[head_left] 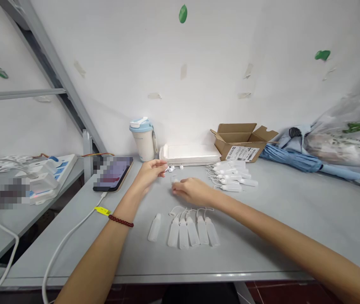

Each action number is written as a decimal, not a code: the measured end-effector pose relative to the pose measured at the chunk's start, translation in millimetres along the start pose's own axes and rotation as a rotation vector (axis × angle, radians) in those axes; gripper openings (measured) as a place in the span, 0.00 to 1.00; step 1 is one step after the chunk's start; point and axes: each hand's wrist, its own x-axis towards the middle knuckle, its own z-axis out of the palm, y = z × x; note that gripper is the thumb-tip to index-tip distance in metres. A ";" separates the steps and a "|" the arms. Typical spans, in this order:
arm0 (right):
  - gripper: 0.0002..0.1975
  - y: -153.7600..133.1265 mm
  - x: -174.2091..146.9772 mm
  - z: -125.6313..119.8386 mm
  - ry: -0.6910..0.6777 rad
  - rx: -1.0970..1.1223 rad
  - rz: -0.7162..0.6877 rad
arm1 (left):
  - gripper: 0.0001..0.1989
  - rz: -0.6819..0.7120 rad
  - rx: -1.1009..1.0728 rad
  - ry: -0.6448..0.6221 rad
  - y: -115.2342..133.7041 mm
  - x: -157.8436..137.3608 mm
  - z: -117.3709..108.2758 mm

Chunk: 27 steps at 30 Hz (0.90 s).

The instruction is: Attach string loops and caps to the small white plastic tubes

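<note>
My left hand [151, 174] is closed in a pinch beside small white pieces [171, 169] near the stack; whatever sits between its fingertips is too small to make out. Facing it, my right hand [192, 190] has its fingers pressed together by a small clear piece [175, 179]; its grip is partly hidden. In front of my hands lies a row of several translucent squeeze bottles [183, 234] with looped straps at their necks. To the row's left a single bottle [154, 228] lies with no strap showing. More strapped bottles [230, 173] are heaped right of my right hand.
Along the wall stand a blue-lidded cup [143, 141], a stack of flat white packs [192, 153] and an open cardboard box [239, 143]. A phone [113, 175] with a cable lies left. A folded blue umbrella [290, 158] and a plastic bag [347, 131] are at right.
</note>
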 end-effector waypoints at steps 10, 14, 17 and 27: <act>0.10 37.8 -44.4 19.4 0.369 0.133 0.011 | 0.11 -0.096 -0.112 -0.232 -7.2 -13.4 24.6; 0.09 29.1 -43.0 12.1 0.393 0.268 -0.048 | 0.09 -0.094 -0.201 -0.263 -8.5 -20.2 36.7; 0.08 25.3 -43.8 7.3 0.361 0.413 -0.046 | 0.10 -0.074 -0.243 -0.293 -9.8 -21.7 41.1; 0.08 26.5 -47.2 -5.9 0.267 0.913 0.072 | 0.09 0.113 -0.061 -0.319 -11.8 -18.3 38.3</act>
